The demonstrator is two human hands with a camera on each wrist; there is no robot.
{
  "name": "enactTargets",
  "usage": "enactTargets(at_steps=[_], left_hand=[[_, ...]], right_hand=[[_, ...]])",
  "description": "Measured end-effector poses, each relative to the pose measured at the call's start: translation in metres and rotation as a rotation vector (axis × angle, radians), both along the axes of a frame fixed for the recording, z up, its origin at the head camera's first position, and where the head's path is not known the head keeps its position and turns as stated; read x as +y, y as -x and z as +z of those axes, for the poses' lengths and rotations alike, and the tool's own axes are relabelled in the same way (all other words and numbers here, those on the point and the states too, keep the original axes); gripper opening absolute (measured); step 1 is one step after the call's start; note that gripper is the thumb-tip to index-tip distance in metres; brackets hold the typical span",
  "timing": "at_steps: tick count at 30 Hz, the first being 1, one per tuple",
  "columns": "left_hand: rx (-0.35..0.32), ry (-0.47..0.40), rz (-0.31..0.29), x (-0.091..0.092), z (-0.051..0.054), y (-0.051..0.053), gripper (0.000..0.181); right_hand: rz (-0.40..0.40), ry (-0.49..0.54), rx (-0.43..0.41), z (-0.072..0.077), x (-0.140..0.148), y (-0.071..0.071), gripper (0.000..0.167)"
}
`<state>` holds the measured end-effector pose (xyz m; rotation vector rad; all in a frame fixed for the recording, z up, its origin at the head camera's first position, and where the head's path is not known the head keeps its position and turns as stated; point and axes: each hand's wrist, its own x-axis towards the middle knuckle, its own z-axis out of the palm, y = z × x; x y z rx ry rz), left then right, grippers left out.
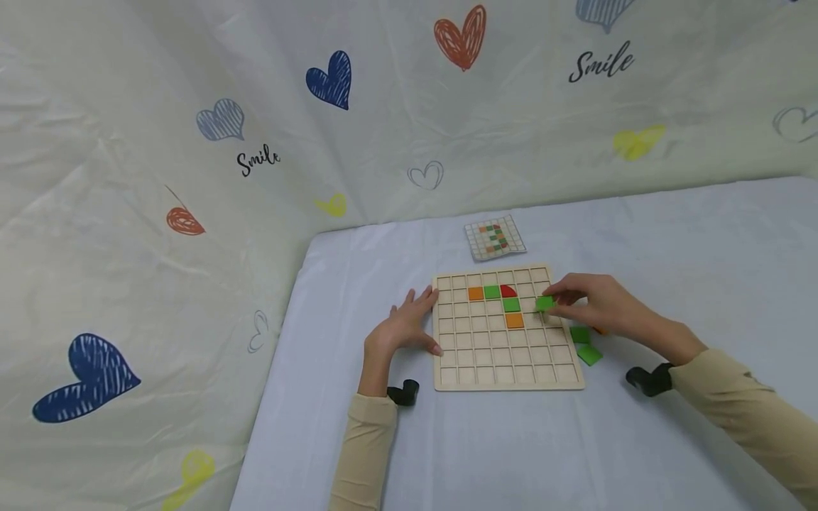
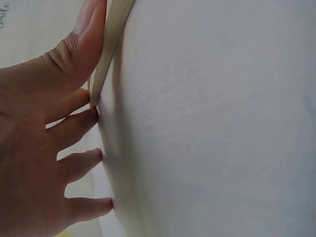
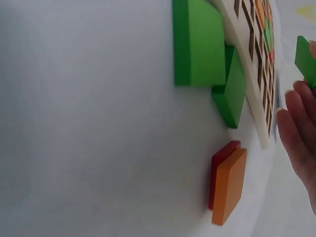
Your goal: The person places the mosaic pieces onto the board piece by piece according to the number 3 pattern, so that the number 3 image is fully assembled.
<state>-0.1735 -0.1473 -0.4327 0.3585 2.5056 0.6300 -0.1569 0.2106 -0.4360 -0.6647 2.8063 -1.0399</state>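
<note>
A wooden grid board [image 1: 509, 387] lies on the white cloth. In its cells are orange tiles [image 1: 514, 321], green tiles [image 1: 491, 292] and a red rounded tile [image 1: 508, 291]. My left hand [image 1: 404, 326] rests along the board's left edge with fingers spread; its thumb [image 2: 86, 29] touches the wooden side in the left wrist view. Over the board's right part, my right hand [image 1: 597, 301] pinches a green square tile [image 1: 544, 304] between thumb and fingers. The right wrist view shows that green tile [image 3: 305, 59] held above the table surface.
Loose green tiles [image 1: 589, 354] lie beside the board's right edge. Near them an orange tile [image 3: 230, 187] leans over a red tile [image 3: 217, 173]. Behind the board lies a pattern card [image 1: 495, 238] with a printed coloured grid. A heart-printed cloth [image 1: 383, 142] hangs at the back.
</note>
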Motion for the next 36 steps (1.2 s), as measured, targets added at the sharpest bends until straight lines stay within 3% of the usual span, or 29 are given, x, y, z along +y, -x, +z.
enactTargets(at_steps=[6, 23, 36], left_hand=[[0.0, -0.002, 0.006, 0.0, 0.0, 0.0, 0.117], [-0.008, -0.009, 0.015, 0.0, 0.0, 0.0, 0.118], [-0.009, -0.016, 0.02, -0.001, 0.0, 0.0, 0.117]], right_hand=[[0.049, 0.015, 0.016, 0.001, -0.012, 0.003, 0.028], [0.128, 0.035, -0.067, -0.004, -0.044, 0.012, 0.028], [0.205, -0.006, -0.027, -0.015, -0.064, 0.019, 0.023]])
